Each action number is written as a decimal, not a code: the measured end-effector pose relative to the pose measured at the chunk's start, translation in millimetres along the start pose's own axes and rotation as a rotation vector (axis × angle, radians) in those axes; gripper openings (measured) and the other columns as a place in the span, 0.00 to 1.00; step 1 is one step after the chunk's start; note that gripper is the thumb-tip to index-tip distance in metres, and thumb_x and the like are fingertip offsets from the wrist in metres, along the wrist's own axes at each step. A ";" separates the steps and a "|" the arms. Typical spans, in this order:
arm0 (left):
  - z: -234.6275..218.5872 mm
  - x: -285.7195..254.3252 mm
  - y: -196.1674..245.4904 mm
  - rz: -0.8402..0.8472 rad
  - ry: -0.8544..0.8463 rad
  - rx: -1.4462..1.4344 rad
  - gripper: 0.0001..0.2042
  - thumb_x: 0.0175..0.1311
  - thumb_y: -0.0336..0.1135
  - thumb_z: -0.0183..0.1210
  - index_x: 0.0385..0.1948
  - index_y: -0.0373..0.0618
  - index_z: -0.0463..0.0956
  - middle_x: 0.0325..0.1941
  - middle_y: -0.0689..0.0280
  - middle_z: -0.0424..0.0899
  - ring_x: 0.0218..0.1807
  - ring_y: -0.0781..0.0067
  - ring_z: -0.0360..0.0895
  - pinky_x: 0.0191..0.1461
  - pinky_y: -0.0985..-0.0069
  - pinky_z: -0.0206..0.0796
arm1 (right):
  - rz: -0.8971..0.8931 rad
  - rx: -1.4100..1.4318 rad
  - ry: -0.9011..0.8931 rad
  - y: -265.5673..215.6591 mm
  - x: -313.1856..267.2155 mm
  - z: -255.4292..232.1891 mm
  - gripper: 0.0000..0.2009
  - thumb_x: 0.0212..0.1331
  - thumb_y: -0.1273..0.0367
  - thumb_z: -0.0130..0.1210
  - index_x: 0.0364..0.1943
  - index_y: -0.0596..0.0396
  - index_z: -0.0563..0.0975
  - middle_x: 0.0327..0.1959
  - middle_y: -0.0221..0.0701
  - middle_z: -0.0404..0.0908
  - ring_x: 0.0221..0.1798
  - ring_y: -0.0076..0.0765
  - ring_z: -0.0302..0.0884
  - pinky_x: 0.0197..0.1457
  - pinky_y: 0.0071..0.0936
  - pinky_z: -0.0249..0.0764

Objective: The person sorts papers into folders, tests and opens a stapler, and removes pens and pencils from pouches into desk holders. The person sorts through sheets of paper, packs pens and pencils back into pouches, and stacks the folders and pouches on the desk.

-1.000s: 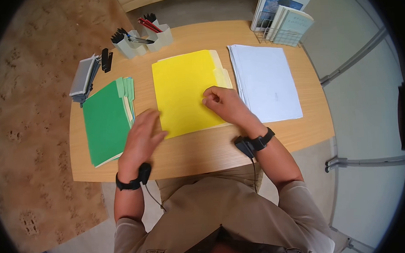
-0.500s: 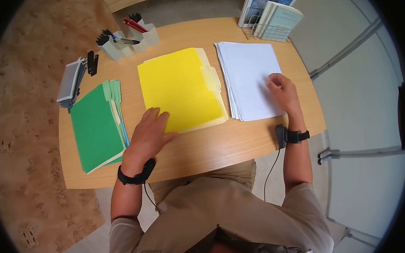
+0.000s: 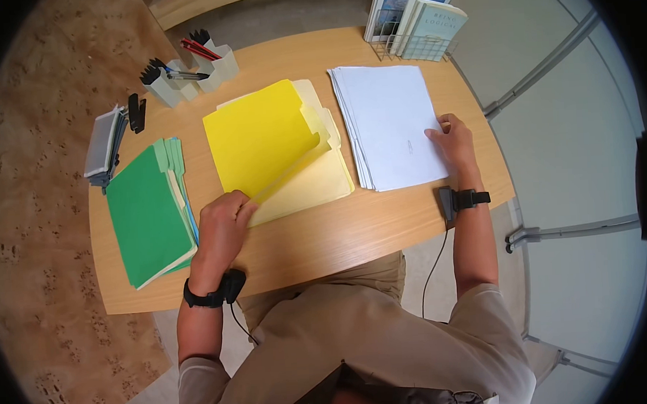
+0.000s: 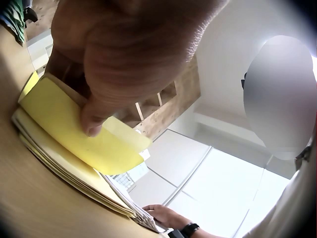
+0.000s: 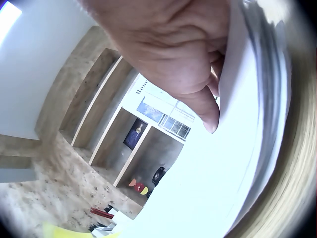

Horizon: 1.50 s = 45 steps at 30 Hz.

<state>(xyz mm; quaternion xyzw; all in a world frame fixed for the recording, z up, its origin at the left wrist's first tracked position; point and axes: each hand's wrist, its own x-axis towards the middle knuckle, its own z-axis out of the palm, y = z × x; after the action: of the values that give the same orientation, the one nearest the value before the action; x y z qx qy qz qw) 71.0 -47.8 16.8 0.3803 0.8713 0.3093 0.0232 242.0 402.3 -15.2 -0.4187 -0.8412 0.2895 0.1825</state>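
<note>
While the left hand (image 3: 222, 225) pinches the near left corner of the yellow folder (image 3: 262, 139) and holds its cover lifted off the pale sheets beneath, the right hand (image 3: 452, 142) rests on the right edge of the stack of white paper (image 3: 389, 122), fingers curled with the top sheet caught between thumb and fingers. From the left wrist, the thumb (image 4: 94, 116) presses on the raised yellow cover (image 4: 89, 144), with the rest of the folder pile lying flat on the desk below it. From the right wrist, a fingertip (image 5: 208, 116) lies on the white top sheet (image 5: 198, 188), which curves up slightly at the hand. The yellow folder sits in the middle of the wooden desk (image 3: 325, 235), the paper stack just to its right, and a pile of green folders (image 3: 148, 207) to its left. At the far left stand pen holders (image 3: 185, 70), and at the far right a wire rack of books (image 3: 413, 22).
</note>
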 end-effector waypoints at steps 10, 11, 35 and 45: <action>-5.9 -2.4 -2.9 0.103 -0.078 -0.028 0.10 0.63 0.31 0.67 0.30 0.35 0.76 0.28 0.52 0.78 0.32 0.47 0.76 0.37 0.61 0.68 | 0.020 0.168 0.062 36.0 13.0 0.9 0.10 0.58 0.68 0.68 0.33 0.62 0.81 0.25 0.31 0.82 0.29 0.28 0.75 0.37 0.28 0.73; -5.2 -2.9 -2.9 0.120 -0.070 -0.043 0.09 0.63 0.30 0.67 0.30 0.35 0.77 0.28 0.52 0.78 0.32 0.46 0.76 0.37 0.61 0.68 | -0.021 0.179 0.121 38.4 12.7 0.6 0.10 0.60 0.68 0.67 0.33 0.62 0.81 0.25 0.31 0.81 0.29 0.26 0.74 0.38 0.28 0.73; -29.5 -36.7 -27.6 -0.305 0.020 -0.480 0.07 0.67 0.24 0.58 0.42 0.29 0.79 0.34 0.58 0.87 0.34 0.69 0.88 0.40 0.74 0.77 | -0.146 0.727 -0.290 -125.5 -50.5 74.7 0.09 0.68 0.68 0.60 0.36 0.62 0.82 0.22 0.17 0.74 0.25 0.14 0.64 0.28 0.20 0.63; -34.3 -30.4 -24.8 -0.273 -0.081 -0.408 0.08 0.67 0.23 0.57 0.44 0.29 0.77 0.36 0.58 0.86 0.36 0.69 0.88 0.40 0.75 0.78 | -0.146 0.583 -0.353 -151.3 -67.7 132.8 0.10 0.66 0.67 0.60 0.36 0.63 0.82 0.21 0.28 0.79 0.24 0.21 0.70 0.30 0.26 0.70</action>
<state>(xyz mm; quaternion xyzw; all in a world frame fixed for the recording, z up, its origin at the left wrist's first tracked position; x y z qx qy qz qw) 67.0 -99.1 24.7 0.2584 0.8325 0.4573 0.1759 117.9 230.1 -24.5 -0.2310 -0.7696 0.5716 0.1662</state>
